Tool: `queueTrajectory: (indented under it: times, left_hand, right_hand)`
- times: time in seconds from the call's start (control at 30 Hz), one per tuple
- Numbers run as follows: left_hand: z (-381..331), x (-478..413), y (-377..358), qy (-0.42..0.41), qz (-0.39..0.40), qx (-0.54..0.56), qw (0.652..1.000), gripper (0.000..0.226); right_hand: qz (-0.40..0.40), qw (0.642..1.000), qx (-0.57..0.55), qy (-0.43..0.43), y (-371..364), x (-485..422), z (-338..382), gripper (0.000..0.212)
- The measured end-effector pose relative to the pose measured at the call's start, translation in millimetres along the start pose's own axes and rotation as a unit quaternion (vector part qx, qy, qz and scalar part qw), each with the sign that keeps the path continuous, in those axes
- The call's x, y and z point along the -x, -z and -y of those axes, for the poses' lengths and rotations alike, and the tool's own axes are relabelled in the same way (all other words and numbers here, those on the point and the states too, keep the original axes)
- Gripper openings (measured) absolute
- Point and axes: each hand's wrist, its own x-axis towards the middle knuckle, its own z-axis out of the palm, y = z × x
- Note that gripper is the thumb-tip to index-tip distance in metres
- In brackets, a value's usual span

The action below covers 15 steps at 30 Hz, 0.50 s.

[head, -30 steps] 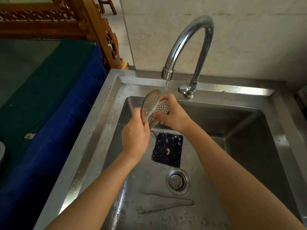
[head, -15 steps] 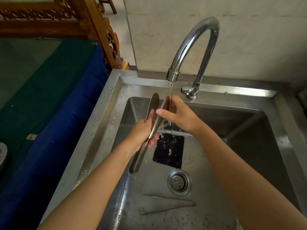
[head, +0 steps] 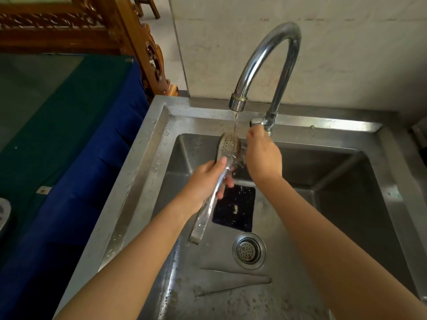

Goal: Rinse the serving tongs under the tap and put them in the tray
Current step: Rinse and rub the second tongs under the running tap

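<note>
The steel serving tongs point(head: 227, 147) are tilted over the sink, their perforated head up under the thin stream from the tap point(head: 265, 49). My left hand point(head: 204, 181) grips the tongs around the middle of the handle, and the handle's end points down toward me. My right hand point(head: 263, 155) is just right of the perforated head, back toward the camera, with its fingertips up next to the tap's lever point(head: 255, 122). Whether they touch the lever or the tongs is hidden.
The steel sink point(head: 147, 162) holds a dark square scrub pad point(head: 233, 211) and a round drain strainer point(head: 249, 250). To the left is a table with green and blue cloth point(head: 57, 135), and a grey object point(head: 3, 213) sits at its left edge. Carved wooden furniture point(head: 129, 31) stands behind.
The tongs turned from edge-on to showing the perforated face under the stream. My right hand left the tongs' head and rose toward the tap lever. My left hand keeps its grip.
</note>
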Motion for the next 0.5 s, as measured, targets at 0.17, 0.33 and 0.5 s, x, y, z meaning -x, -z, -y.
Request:
queueTrajectory:
  times: [0.17, 0.33, 0.5]
  left_hand:
    - [-23.0, -22.3, -7.6, -0.019, -0.044, 0.116, 0.992, 0.030]
    - [-35.6, -39.1, -28.7, -0.022, -0.036, 0.266, 0.963, 0.021]
    - [-42.0, -44.5, -47.0, -0.046, -0.050, 0.260, 0.963, 0.012]
  right_hand:
    - [0.165, 0.945, -0.263, -0.100, 2.4, 44.8, -16.1, 0.032]
    - [0.279, 0.841, -0.450, -0.115, -8.3, 82.8, -20.6, 0.024]
    - [0.225, 0.804, -0.529, -0.149, -5.7, 80.1, -17.6, 0.029]
